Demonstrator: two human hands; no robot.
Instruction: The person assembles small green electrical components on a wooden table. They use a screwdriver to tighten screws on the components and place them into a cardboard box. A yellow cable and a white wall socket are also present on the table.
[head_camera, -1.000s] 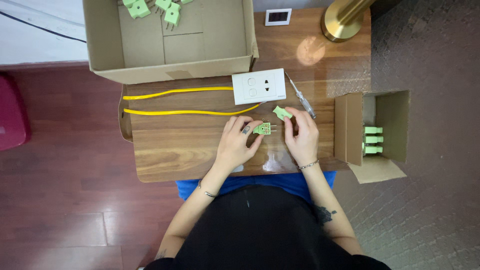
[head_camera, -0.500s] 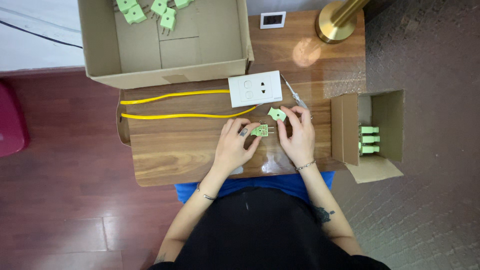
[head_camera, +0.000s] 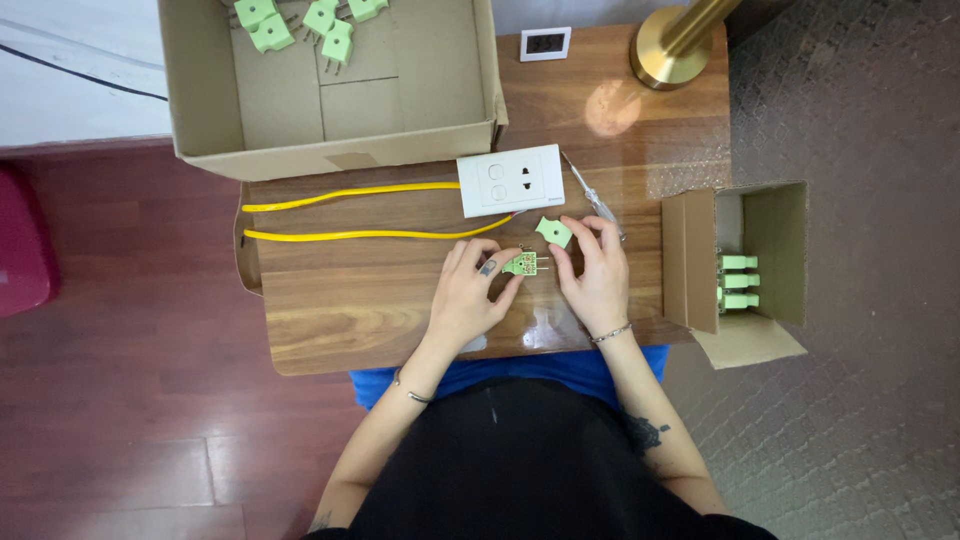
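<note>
At bench (head_camera: 330, 320) centre, left hand (head_camera: 470, 295) fingers pinch the green plug body (head_camera: 522, 264), prongs pointing right; right hand (head_camera: 597, 270) fingers grasp its green cover (head_camera: 553, 232) just above-right.

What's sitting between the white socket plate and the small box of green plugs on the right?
In the head view, a screwdriver lies on the wood between the white socket plate and the small box; otherwise bare tabletop. The right hand sits just below that stretch.

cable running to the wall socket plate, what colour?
Yellow cable, wired to the white socket plate; head view.
</note>
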